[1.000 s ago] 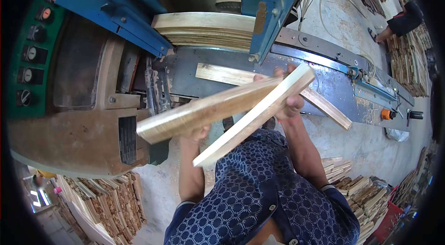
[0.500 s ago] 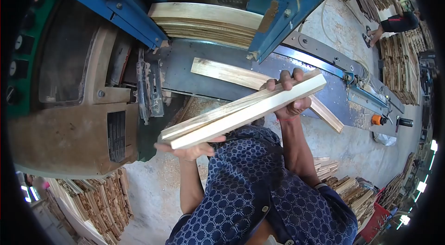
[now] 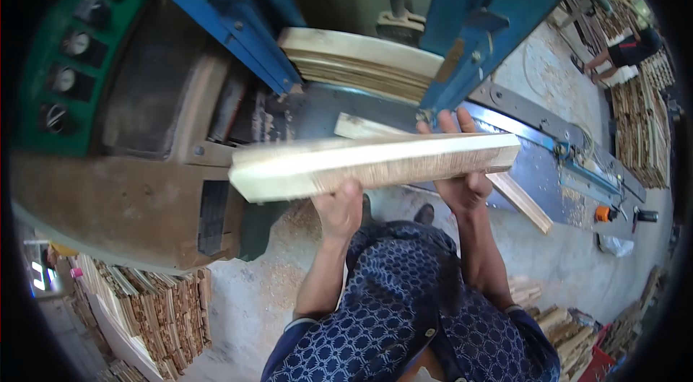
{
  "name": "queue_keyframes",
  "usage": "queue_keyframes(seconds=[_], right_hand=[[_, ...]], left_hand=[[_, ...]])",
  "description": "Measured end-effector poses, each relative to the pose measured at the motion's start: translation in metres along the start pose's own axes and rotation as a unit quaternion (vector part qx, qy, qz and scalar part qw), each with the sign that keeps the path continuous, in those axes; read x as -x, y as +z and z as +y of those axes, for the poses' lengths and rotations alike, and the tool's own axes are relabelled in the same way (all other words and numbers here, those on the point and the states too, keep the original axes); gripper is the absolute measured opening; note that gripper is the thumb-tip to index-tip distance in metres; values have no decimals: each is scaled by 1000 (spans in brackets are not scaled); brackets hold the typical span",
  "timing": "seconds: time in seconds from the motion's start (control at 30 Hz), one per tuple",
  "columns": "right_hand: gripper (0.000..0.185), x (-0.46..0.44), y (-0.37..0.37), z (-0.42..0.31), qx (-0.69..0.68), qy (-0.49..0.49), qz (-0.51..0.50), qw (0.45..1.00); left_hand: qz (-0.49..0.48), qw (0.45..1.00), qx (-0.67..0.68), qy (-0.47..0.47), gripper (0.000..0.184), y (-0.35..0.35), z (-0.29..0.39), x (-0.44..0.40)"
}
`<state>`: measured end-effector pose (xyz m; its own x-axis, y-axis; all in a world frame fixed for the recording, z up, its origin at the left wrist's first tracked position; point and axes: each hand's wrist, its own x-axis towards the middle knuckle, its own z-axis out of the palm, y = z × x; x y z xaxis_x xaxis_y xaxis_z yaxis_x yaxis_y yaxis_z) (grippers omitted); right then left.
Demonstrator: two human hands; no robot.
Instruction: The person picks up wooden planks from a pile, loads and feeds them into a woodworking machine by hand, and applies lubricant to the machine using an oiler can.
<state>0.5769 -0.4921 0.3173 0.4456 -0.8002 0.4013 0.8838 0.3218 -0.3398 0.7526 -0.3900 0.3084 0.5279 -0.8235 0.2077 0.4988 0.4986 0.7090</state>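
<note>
A thick pale wooden board (image 3: 375,165), slightly blurred, lies across both my hands above the machine's feed bed. My left hand (image 3: 338,210) grips its lower edge left of the middle; the thumb shows in front, and the fingers are hidden behind the wood. Near the right end my right hand (image 3: 463,191) holds it, with fingertips reaching over the far edge and the thumb below. Its near side looks rough and brownish, its upper face smooth. Behind it, a narrow wooden strip (image 3: 525,203) rests slantwise on the metal bed, partly covered by the board.
A stack of boards (image 3: 364,57) stands between blue metal uprights (image 3: 473,42). The green control panel (image 3: 68,57) is at left, above a brown machine housing (image 3: 108,201). Piled wood (image 3: 155,310) stands lower left, more (image 3: 639,126) at right. A person (image 3: 632,50) is far right.
The board has turned from a slant to nearly level, showing its rough side. My left hand has moved right and up from the left end. The view has shifted slightly.
</note>
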Motion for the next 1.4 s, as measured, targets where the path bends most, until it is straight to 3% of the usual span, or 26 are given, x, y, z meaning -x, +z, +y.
queue_keyframes(seconds=[0.07, 0.1, 0.17, 0.2, 0.27, 0.3, 0.5, 0.57, 0.63, 0.7, 0.77, 0.8, 0.83, 0.9, 0.93, 0.97, 1.0, 1.03, 1.1, 1.13, 1.2, 1.23, 1.3, 1.33, 1.4], right_hand=[[103, 7, -2, -6, 64, 36, 50, 996], [102, 5, 4, -14, 144, 66, 37, 987], [97, 10, 9, -30, 196, 93, 64, 974], [97, 16, 4, -36, 195, 91, 54, 975], [91, 33, -13, -41, 232, 90, 127, 960], [91, 40, -16, -42, 234, 86, 122, 961], [73, 75, -36, -33, 221, 71, 222, 947], [64, 78, -38, -37, 235, 66, 233, 941], [58, 85, -41, -41, 298, 80, 262, 914], [52, 87, -41, -46, 320, 78, 282, 901], [48, 85, -39, -48, 476, 90, 279, 829], [48, 81, -40, -49, 478, 92, 292, 824], [54, 76, -40, -47, 611, 72, 234, 753], [65, 62, -44, -36, 822, 35, 94, 560], [65, 52, -48, -28, 820, 43, 101, 562], [67, 40, -55, -18, 877, 37, 54, 476], [70, 31, -64, -13, 923, 29, 3, 384], [70, 27, -79, -10, 923, 32, 5, 384], [61, 24, -107, -3, 921, 205, -17, 330], [61, 25, -109, -2, 922, 205, -20, 328], [52, 35, -105, 3, 932, 117, -43, 340], [52, 40, -98, 6, 931, 121, -52, 341], [53, 40, -61, 12, 933, -13, -74, 352], [50, 40, -46, 17, 929, -30, -64, 364], [51, 39, -27, 26, 920, -48, -53, 385]], left_hand=[[30, 996, -82, 15, 81, 26, 34, -50], [32, 994, -102, -17, 69, 42, 59, -74], [-15, 996, -85, 18, 47, 69, 90, -126], [-10, 996, -84, 36, 47, 82, 99, -150], [-49, 997, -63, 11, 47, 98, 117, -193], [-42, 997, -51, 31, 48, 106, 117, -214], [-44, 993, -59, -95, 36, 87, 52, -278], [11, 986, -95, -138, 39, 72, 33, -271], [-12, 977, -144, -158, 42, 50, 22, -266], [-27, 933, -294, -206, 50, 22, 11, -262], [-29, 851, -442, -281, 63, 5, 16, -242], [-35, 848, -439, -294, 63, 7, 23, -225], [-37, 823, -459, -331, 67, 13, 36, -206], [-42, 790, -483, -375, 73, 1, 38, -172], [-46, 785, -488, -380, 71, -18, 28, -154], [-50, 780, -492, -383, 70, -38, 18, -136], [-63, 774, -466, -424, 69, -57, 2, -116], [-74, 767, -439, -462, 68, -71, -17, -92], [-80, 796, -326, -504, 57, -82, -47, -48], [-78, 797, -323, -503, 57, -84, -65, -31], [-29, 871, -201, -446, 62, -87, -94, -1], [-28, 888, -89, -450, 80, -92, -103, 5], [-14, 952, 14, -307, 72, -75, -110, 15], [-3, 952, 10, -307, 72, -68, -106, 17], [-32, 956, 190, -223, 75, -50, -93, 10]])
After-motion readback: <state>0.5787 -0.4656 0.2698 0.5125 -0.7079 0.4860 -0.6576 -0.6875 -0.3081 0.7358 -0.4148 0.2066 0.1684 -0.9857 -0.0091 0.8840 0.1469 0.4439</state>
